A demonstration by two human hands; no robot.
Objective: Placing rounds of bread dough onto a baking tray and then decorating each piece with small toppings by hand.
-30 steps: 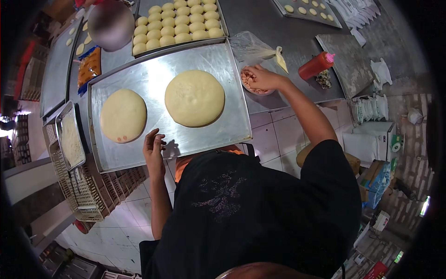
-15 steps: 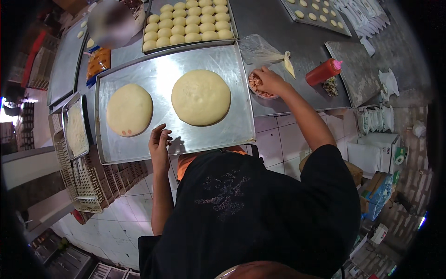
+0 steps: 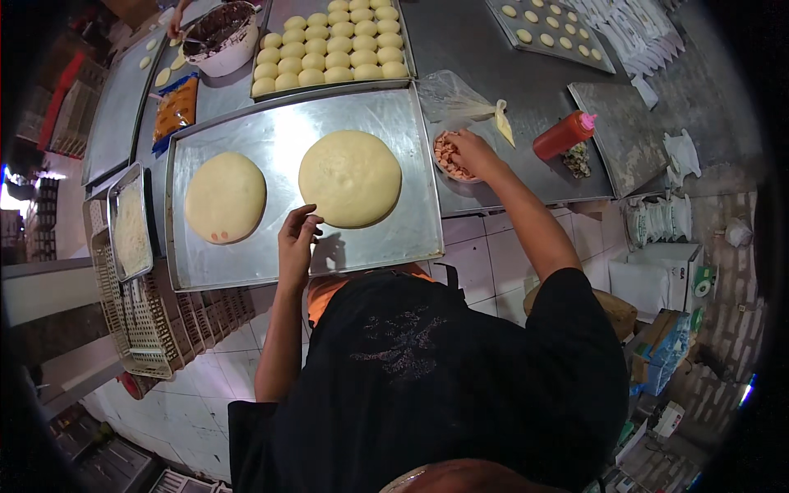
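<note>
A large metal tray (image 3: 209, 275) holds two flat dough rounds: the left one (image 3: 223, 193) has two small pink slices near its lower edge, the right one (image 3: 349, 168) is plain. My left hand (image 3: 300, 234) hovers by the right round's lower-left edge, fingers loosely bent and apart, holding nothing. Across the tray's right edge, my right hand (image 3: 474, 152) reaches into a round bowl (image 3: 456, 180) of chopped pinkish pieces (image 3: 448, 150), fingers closed down; what they grip is hidden. Beside the bowl lie a tied piping bag (image 3: 503, 123) and a red squeeze bottle (image 3: 559, 138).
Behind are a tray of dough balls (image 3: 329, 53), a tray of small discs (image 3: 551, 41) and an orange packet (image 3: 175, 111). Another person's hand (image 3: 175, 23) is beside a chocolate-smeared bowl (image 3: 230, 57). A shredded white topping pan (image 3: 131, 226) and plastic crates (image 3: 140, 329) stand left.
My left hand has moved up and right, toward the right dough round. My right hand stays in the bowl. The other person's hand now shows at the back left.
</note>
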